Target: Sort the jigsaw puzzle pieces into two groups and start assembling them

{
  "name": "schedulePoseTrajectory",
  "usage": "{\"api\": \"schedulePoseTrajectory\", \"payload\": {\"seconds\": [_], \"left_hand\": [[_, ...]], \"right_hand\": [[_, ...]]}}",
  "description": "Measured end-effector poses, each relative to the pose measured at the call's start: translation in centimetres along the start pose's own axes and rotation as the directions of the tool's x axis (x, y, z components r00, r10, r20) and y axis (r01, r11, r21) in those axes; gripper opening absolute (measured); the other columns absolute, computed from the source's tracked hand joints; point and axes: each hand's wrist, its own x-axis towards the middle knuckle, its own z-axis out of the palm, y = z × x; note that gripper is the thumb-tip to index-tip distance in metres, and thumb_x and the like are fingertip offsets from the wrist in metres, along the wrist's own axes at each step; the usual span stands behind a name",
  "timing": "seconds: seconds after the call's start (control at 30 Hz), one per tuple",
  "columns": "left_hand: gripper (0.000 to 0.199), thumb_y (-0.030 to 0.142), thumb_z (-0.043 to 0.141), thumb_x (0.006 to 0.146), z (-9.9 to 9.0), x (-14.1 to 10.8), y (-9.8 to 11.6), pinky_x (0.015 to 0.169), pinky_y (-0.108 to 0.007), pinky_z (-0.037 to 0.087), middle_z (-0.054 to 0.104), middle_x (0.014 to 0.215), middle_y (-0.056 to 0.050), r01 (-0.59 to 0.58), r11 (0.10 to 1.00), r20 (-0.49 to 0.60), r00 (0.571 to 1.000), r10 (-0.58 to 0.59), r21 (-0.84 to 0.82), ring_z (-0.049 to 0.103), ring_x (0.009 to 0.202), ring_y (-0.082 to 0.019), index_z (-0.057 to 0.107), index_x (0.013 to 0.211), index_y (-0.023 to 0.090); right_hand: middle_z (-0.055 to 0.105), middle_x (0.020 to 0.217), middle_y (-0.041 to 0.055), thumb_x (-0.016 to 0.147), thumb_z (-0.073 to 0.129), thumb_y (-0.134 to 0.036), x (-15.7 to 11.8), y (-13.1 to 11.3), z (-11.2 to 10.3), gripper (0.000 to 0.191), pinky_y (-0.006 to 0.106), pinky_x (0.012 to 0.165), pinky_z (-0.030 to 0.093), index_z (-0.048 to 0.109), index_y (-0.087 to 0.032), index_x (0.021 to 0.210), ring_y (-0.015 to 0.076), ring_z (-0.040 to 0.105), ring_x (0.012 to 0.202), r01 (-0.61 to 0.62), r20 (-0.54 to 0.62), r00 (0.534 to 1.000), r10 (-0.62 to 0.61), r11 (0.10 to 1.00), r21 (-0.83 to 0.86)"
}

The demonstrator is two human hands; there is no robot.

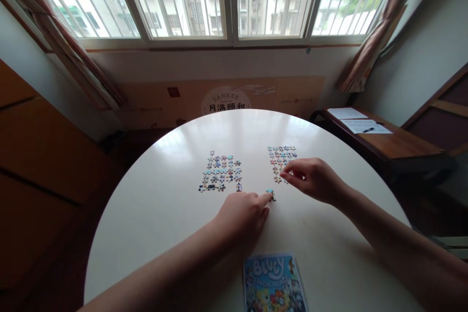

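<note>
My left hand (243,212) rests on the white table, index finger stretched out and its tip on a small joined bit of jigsaw puzzle (270,192). Its thumb is apart from that finger and the other fingers are curled. At the right group of loose jigsaw pieces (281,148), my right hand (310,178) has thumb and index finger brought together in a pinch on a jigsaw piece, mostly hidden by the fingertips. The hand covers part of this group. Left of it lies another group of pieces (219,171), with one piece (239,187) just beyond my left hand.
A blue Bluey picture sheet or box (274,282) lies at the near side of the round white table (153,234). To the right, a wooden side table (413,141) carries papers (365,126) and a dark pen (368,130). Windows (226,0) stand beyond.
</note>
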Motion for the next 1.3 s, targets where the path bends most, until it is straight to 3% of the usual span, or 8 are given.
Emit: {"api": "schedulePoseTrajectory", "payload": {"seconds": [0.63,1.0,1.3], "left_hand": [[0.042,0.028,0.047,0.095,-0.1,0.0,-0.7,0.059,-0.029,0.046,0.077,0.086,-0.007,0.008,1.000,0.000,1.000,-0.008,0.027,0.071,0.069,-0.022,0.064,0.133,0.026],[0.041,0.027,0.048,0.097,0.7,1.2,-0.8,0.060,-0.030,0.047,0.077,0.086,-0.005,0.002,0.998,-0.030,1.000,0.000,0.063,0.070,0.069,-0.022,0.064,0.134,0.031],[0.039,0.032,0.042,0.101,0.5,1.6,-0.3,0.061,-0.030,0.047,0.077,0.087,-0.006,0.019,0.998,-0.042,0.999,-0.017,0.057,0.071,0.071,-0.023,0.065,0.132,0.031]], "right_hand": [[0.063,0.062,-0.0004,0.095,0.062,-0.035,-0.1,0.1,0.4,0.024,0.026,0.053,0.039,0.071,-0.019,0.079,0.0113,0.047,0.050,0.017,-0.058,0.998,-0.012,0.996,0.085],[0.054,0.052,-0.0033,0.094,0.063,-0.037,0.2,0.0,0.7,0.025,0.025,0.050,0.036,0.071,-0.018,0.080,0.0108,0.042,0.047,-0.093,-0.127,0.985,0.118,0.978,0.187],[0.053,0.051,-0.0033,0.094,0.062,-0.041,0.5,-0.3,0.7,0.030,0.025,0.050,0.036,0.069,-0.018,0.076,0.0107,0.041,0.047,-0.101,-0.167,0.977,0.132,0.978,0.181]]}}
